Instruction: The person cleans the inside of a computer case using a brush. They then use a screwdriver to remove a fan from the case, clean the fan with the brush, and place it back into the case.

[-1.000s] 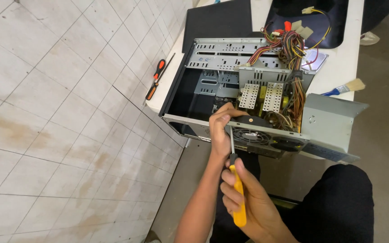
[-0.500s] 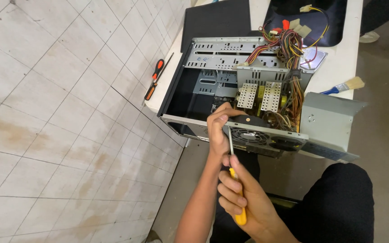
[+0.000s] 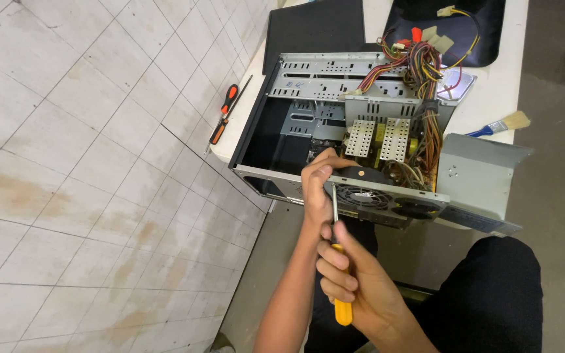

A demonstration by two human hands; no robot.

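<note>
White table (image 3: 492,78); screwdriver (image 3: 339,261) against computer case (image 3: 308,72)

Two screwdrivers (image 3: 339,261) (image 3: 225,116) — one paintbrush (image 3: 499,125), one case (image 3: 308,104).

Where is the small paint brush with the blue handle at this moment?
In the head view, the paint brush lies on the white table's right edge, just right of the open computer case, above its swung-out grey metal panel.
</note>
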